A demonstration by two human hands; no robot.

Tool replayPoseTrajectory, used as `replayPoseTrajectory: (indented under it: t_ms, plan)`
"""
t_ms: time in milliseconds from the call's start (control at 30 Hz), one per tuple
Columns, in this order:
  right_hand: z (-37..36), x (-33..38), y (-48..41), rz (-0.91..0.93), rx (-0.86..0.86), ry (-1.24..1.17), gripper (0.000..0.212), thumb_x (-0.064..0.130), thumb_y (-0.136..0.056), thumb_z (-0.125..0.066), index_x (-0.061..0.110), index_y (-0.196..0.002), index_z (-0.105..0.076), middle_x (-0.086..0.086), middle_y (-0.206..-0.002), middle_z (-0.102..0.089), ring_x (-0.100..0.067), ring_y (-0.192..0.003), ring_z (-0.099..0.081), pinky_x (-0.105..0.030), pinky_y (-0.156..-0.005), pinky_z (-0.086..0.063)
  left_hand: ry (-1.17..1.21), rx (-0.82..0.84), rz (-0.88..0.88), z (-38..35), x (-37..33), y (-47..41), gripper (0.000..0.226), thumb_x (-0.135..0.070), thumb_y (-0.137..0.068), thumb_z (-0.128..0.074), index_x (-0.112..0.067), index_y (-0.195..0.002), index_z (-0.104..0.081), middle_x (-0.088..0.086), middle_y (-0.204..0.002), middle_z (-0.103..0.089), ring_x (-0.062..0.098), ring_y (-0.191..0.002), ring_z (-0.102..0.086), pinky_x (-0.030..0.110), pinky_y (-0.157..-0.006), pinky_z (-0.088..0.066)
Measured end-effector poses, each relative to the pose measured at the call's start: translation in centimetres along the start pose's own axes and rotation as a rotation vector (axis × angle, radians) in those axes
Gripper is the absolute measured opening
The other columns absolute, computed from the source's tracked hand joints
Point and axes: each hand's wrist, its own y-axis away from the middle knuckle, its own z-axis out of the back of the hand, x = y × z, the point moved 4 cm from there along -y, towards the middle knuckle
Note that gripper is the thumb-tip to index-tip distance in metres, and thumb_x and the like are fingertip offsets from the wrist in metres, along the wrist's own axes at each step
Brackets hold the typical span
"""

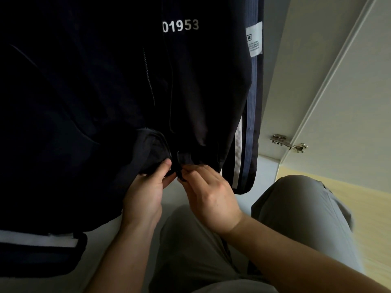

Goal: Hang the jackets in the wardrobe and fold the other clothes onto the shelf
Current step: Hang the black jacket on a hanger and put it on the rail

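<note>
Navy zip jacket [101, 85], white-striped

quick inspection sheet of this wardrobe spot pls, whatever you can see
surface: pale panel under the hanging clothes, bare where it shows
job's things: dark jacket printed 01953 hangs in front; its zip end sits at the hem
clutter: nothing seen
hands: left hand pinches the jacket hem beside the zip; right hand pinches the zip end with its fingers
cables: nothing seen
surroundings: pale wardrobe door with a metal hinge at right; the person's grey trousers below
</note>
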Motion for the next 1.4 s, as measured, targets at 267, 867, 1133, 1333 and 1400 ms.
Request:
replayPoseTrajectory:
  t_ms: [267,867,1133,1333,1400]
  plan:
    - [-0.1,-0.2,-0.1,0.004,0.018,0.021,0.011,0.007,-0.095,-0.068,-0.002,-0.1,-0.071,-0.014,-0.1,-0.07,-0.033,-0.086,-0.066,-0.044,-0.071,-0.056,0.005,0.027,0.042,0.1,0.3,-0.1,0.01,0.0,-0.092,-0.065,-0.006,-0.092,-0.073,0.004,-0.085,-0.078,0.016,-0.083,-0.075,0.023,-0.071,-0.06]
    - [-0.1,0.6,0.4,0.133,0.054,0.074,0.005,0.006,-0.089,-0.074,0.002,-0.092,-0.071,-0.01,-0.085,-0.065,-0.027,-0.073,-0.061,-0.037,-0.062,-0.052,-0.307,0.279,0.157,3.6,1.1,-2.0,0.015,-0.026,-0.069,-0.077,-0.017,-0.081,-0.081,0.009,-0.084,-0.078,0.018,-0.069,-0.073,0.023,-0.06,-0.056]
    - [-1.6,0.6,1.3,0.209,0.152,0.096,0.011,0.009,-0.088,-0.075,0.007,-0.098,-0.07,-0.007,-0.088,-0.065,-0.024,-0.075,-0.062,-0.035,-0.061,-0.052,-0.282,0.413,0.25,5.3,3.1,-2.4,0.007,-0.02,-0.072,-0.075,-0.017,-0.076,-0.08,0.008,-0.075,-0.071,0.015,-0.068,-0.064,0.026,-0.061,-0.049]
    - [-2.4,0.7,2.1,0.238,0.201,0.073,0.012,0.01,-0.09,-0.071,0.009,-0.099,-0.063,-0.007,-0.09,-0.063,-0.023,-0.076,-0.06,-0.033,-0.061,-0.05,-0.318,0.473,0.295,6.6,4.3,-3.3,0.011,-0.026,-0.069,-0.082,-0.019,-0.077,-0.081,0.004,-0.073,-0.07,0.013,-0.068,-0.061,0.025,-0.065,-0.048]
    - [-2.6,0.3,1.7,0.217,0.24,0.068,0.012,0.009,-0.089,-0.072,0.009,-0.1,-0.066,-0.008,-0.091,-0.065,-0.026,-0.077,-0.063,-0.035,-0.06,-0.053,-0.31,0.43,0.245,6.8,5.1,-3.7,0.017,-0.028,-0.07,-0.086,-0.018,-0.081,-0.08,0.006,-0.076,-0.07,0.016,-0.071,-0.062,0.028,-0.067,-0.048]
